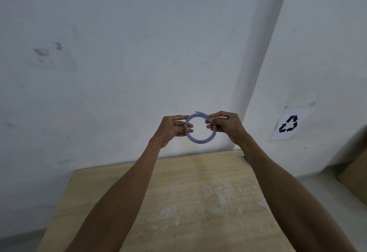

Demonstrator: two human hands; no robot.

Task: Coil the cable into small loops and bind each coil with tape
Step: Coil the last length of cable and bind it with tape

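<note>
A small round coil of pale blue-white cable (200, 140) is held up in the air in front of the wall, above the far edge of the wooden table (178, 202). My left hand (172, 129) grips the coil's left side with its fingers curled round the strands. My right hand (226, 126) pinches the coil's right side between thumb and fingers. A short free end of the cable sticks out at the top of the coil. I see no tape on the coil.
The table stands against a white wall. At its far right corner lie pale strands and a small blue thing (246, 158), partly hidden by my right forearm. A recycling sign (288, 125) is taped to the wall at the right. A brown box edge (355, 174) shows at far right.
</note>
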